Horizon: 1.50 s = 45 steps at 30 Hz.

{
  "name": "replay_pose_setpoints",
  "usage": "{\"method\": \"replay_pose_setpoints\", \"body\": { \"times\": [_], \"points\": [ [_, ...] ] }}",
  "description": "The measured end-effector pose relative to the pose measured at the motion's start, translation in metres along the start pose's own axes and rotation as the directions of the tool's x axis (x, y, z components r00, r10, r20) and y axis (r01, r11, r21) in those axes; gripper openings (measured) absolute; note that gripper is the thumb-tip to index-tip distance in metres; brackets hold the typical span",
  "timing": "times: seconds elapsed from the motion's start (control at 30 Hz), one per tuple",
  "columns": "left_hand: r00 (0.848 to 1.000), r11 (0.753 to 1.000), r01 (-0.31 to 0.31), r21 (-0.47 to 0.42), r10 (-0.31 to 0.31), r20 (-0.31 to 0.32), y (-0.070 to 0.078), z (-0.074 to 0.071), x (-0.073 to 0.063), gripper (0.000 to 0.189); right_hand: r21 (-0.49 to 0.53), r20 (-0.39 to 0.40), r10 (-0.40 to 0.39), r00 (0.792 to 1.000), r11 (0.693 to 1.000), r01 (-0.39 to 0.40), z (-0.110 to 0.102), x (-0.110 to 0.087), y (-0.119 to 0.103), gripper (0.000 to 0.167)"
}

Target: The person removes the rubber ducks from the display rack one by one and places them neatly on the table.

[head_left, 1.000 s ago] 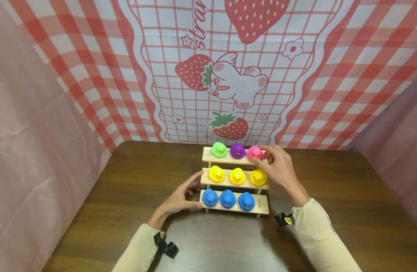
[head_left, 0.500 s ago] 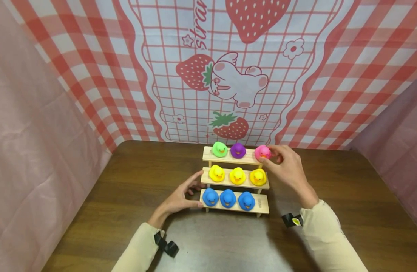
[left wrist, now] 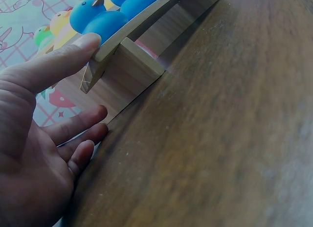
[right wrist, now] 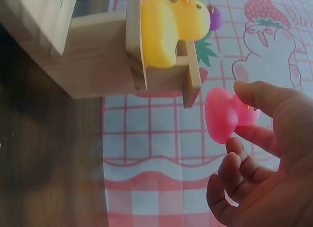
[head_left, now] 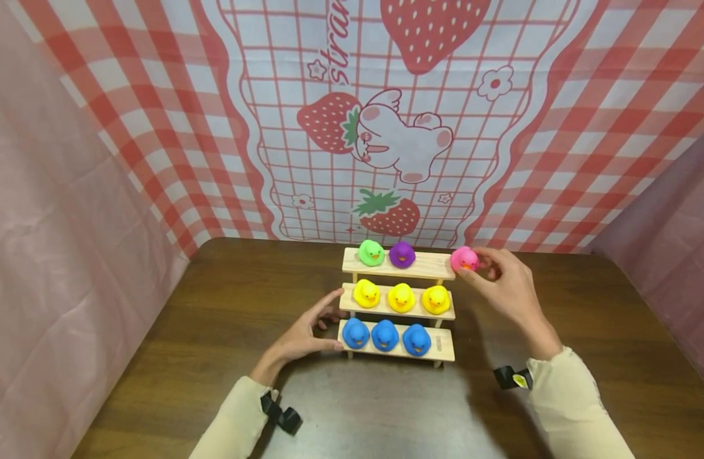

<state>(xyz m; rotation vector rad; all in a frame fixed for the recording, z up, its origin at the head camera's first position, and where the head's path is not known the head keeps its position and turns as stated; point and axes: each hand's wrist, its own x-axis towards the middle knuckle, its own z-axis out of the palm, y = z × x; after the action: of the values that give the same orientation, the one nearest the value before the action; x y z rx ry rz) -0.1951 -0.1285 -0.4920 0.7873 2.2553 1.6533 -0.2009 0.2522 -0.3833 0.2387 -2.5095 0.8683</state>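
Observation:
In the head view, a three-tier wooden stand [head_left: 444, 345] bears small rubber ducks. My right hand [head_left: 509, 284] pinches a pink rubber duck [head_left: 463, 259] between thumb and fingers, just off the right end of the top shelf. The right wrist view shows that pink duck [right wrist: 222, 117] apart from the wood. Left on the top shelf are a green duck [head_left: 371, 253] and a purple duck [head_left: 402, 255]. My left hand [head_left: 299, 335] spans the stand's left side. Its thumb [left wrist: 88, 42] touches the lowest shelf's corner, below a blue duck [left wrist: 100, 19], with the other fingers loosely bent.
Three yellow ducks, one of them a yellow duck [head_left: 401, 298] in the centre, line the middle shelf. Three blue ducks, including a blue duck [head_left: 416, 340], sit on the lowest. Behind the brown table [head_left: 243, 287] hangs a strawberry-print cloth [head_left: 283, 159].
My right hand has carried the pink duck rightward, from beside the purple duck to beyond the top shelf's end. My left hand and the other ducks have stayed in place.

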Motion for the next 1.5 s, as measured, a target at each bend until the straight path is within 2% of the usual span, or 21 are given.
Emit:
{"method": "replay_pose_setpoints", "body": {
  "times": [0.33, 0.6, 1.2, 1.5],
  "points": [
    [1.0, 1.0, 0.015, -0.003, -0.015, -0.002, 0.002, 0.0, 0.0, 0.099, -0.024, 0.004, 0.049, 0.999, 0.999, -0.049, -0.01, -0.009, 0.022, 0.038],
    [1.0, 1.0, 0.013, -0.004, -0.013, -0.002, 0.002, 0.0, 0.0, 0.099, -0.039, 0.013, 0.05, 0.999, 0.998, -0.049, -0.013, -0.018, 0.038, 0.037],
    [1.0, 1.0, 0.016, -0.008, -0.016, -0.002, 0.002, 0.0, 0.001, 0.098, -0.051, 0.111, 0.132, 0.985, 0.991, -0.127, 0.003, -0.032, 0.058, 0.042],
    [1.0, 1.0, 0.018, -0.004, -0.018, -0.003, 0.002, 0.0, 0.0, 0.098, -0.045, 0.136, 0.148, 0.98, 0.989, -0.143, 0.018, -0.039, 0.067, 0.043]
  ]
}}
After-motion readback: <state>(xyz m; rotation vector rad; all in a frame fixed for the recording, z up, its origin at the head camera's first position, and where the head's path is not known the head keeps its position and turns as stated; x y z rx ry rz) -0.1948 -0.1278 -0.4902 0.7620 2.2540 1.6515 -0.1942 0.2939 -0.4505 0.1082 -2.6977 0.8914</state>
